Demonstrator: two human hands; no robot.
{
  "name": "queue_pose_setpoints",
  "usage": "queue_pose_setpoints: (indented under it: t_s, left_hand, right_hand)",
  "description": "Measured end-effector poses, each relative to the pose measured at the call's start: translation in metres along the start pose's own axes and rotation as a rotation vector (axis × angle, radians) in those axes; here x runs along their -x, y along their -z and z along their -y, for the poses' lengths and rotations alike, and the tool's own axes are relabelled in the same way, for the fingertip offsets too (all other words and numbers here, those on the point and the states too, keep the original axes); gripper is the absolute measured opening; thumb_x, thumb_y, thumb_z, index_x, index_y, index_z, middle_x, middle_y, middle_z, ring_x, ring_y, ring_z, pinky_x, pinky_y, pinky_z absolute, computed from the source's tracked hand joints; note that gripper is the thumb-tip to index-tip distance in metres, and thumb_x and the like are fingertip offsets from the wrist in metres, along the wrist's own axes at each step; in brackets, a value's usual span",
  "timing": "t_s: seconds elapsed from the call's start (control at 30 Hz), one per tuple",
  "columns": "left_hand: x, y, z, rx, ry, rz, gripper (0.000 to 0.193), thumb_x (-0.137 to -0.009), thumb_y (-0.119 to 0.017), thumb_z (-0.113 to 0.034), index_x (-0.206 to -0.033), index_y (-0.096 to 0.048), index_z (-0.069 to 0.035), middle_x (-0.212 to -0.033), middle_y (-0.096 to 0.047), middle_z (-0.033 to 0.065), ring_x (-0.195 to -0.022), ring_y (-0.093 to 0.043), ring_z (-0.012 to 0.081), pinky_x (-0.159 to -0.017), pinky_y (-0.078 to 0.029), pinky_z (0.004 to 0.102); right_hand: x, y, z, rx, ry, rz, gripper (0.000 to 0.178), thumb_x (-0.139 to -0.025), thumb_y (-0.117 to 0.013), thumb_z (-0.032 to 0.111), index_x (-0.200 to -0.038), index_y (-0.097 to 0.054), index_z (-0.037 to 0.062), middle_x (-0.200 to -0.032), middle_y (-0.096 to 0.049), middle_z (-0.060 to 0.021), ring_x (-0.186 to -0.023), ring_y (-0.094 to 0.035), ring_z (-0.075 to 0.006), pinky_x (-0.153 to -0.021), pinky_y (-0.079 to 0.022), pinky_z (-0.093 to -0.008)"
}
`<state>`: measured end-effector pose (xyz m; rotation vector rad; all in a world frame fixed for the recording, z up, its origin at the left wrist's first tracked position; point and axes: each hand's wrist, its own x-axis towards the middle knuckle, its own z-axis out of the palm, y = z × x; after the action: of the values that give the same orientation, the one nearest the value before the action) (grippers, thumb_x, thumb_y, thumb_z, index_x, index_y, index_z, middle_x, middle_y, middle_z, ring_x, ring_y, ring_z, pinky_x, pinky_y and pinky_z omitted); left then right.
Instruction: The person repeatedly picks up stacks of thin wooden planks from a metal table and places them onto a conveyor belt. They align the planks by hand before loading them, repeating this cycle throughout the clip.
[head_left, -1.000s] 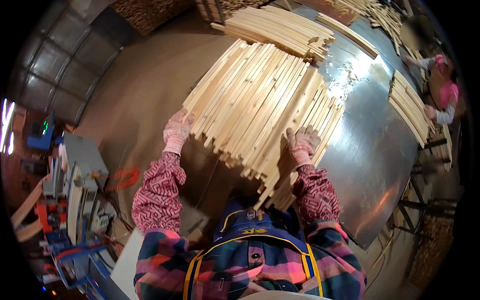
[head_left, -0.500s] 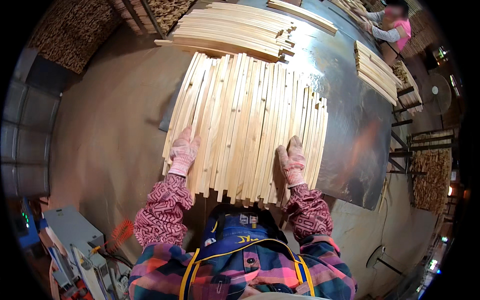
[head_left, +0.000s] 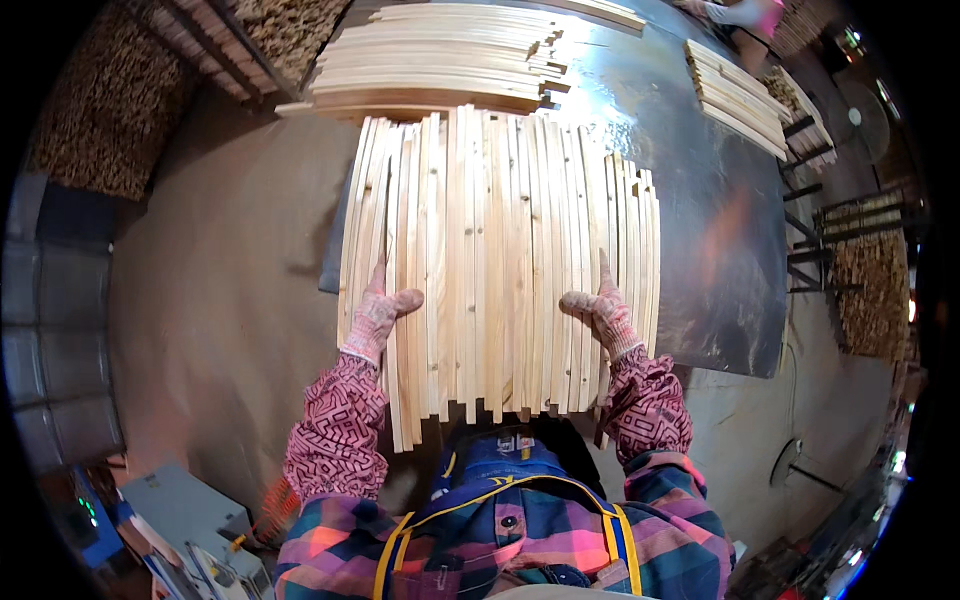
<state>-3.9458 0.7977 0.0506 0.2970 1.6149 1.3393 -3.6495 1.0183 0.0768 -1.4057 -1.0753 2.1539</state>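
A wide layer of pale wooden strips (head_left: 490, 270) lies side by side in front of me, running away from my body, their near ends uneven. My left hand (head_left: 380, 315), in a stained knit glove, is turned edge-on at a gap near the layer's left side, its thumb over the strips. On the right, my right hand (head_left: 605, 315), gloved alike, mirrors it at another gap, thumb pointing inward. The strips between them are held from both sides. Both hands' lower fingers are hidden among the wood.
Behind the layer, another stack of strips (head_left: 420, 60) lies crosswise. More strips (head_left: 735, 95) lie at the dark metal table's (head_left: 715, 290) far right edge. A co-worker (head_left: 740, 20) stands at the upper right. A grey machine box (head_left: 185, 505) stands at lower left.
Both hands have turned from lying flat on the strips to edge-on, fingers down at the gaps and thumbs inward. My view has shifted, and the co-worker shows less.
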Motion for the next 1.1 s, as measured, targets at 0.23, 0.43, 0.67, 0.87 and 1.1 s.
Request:
queue_pose_setpoints:
  t_s: [0.23, 0.43, 0.67, 0.87, 1.1]
  left_hand:
    - [0.060, -0.024, -0.073, 0.311, 0.076, 0.054, 0.080, -0.077, -0.061, 0.003, -0.147, -0.022, -0.002, -0.087, -0.063, 0.0073, -0.074, -0.065, 0.0190, -0.071, -0.058, 0.0312]
    - [0.015, 0.000, 0.032, 0.211, 0.112, -0.102, 0.071, -0.076, -0.056, 0.007, -0.141, -0.027, -0.001, -0.072, -0.054, -0.0014, -0.057, -0.051, 0.0092, -0.056, -0.046, 0.0205]
    - [0.003, 0.013, 0.046, 0.181, -0.113, -0.156, 0.088, -0.075, -0.059, 0.002, -0.149, -0.012, -0.002, -0.062, -0.036, -0.0066, -0.050, -0.035, 0.0068, -0.047, -0.032, 0.0198]
    - [0.014, -0.014, 0.018, 0.199, -0.258, -0.002, 0.083, -0.075, -0.062, -0.001, -0.146, -0.020, -0.002, -0.063, -0.041, -0.0019, -0.052, -0.044, 0.0095, -0.042, -0.035, 0.0218]
    - [-0.049, -0.039, 0.002, 0.042, -0.358, 0.722, 0.059, -0.081, -0.056, 0.003, -0.137, -0.038, 0.000, -0.089, -0.061, 0.0062, -0.076, -0.061, 0.0167, -0.075, -0.055, 0.0310]
  right_hand:
    - [0.023, 0.004, -0.003, -0.213, -0.010, 0.152, 0.107, -0.071, -0.070, -0.011, -0.153, -0.005, 0.0164, -0.106, -0.062, -0.0181, -0.063, -0.062, -0.0147, -0.062, -0.058, -0.0277]
    - [0.015, 0.021, -0.018, -0.210, 0.051, 0.177, 0.102, -0.072, -0.070, -0.009, -0.152, -0.013, 0.0177, -0.109, -0.061, -0.0127, -0.077, -0.064, -0.0151, -0.069, -0.059, -0.0298]
    - [0.019, 0.030, -0.044, -0.318, 0.157, 0.254, 0.109, -0.067, -0.075, -0.010, -0.152, -0.016, 0.0247, -0.114, -0.059, -0.0087, -0.080, -0.061, -0.0155, -0.069, -0.055, -0.0277]
    - [0.061, 0.027, -0.047, -0.211, 0.466, 0.171, 0.116, -0.064, -0.077, -0.014, -0.153, -0.011, 0.0197, -0.120, -0.057, -0.0093, -0.085, -0.060, -0.0141, -0.068, -0.053, -0.0278]
    - [0.162, 0.012, -0.103, -0.228, 0.796, -0.223, 0.111, -0.068, -0.079, -0.004, -0.152, -0.009, 0.0117, -0.139, -0.045, -0.0187, -0.126, -0.047, -0.0293, -0.103, -0.045, -0.0392]
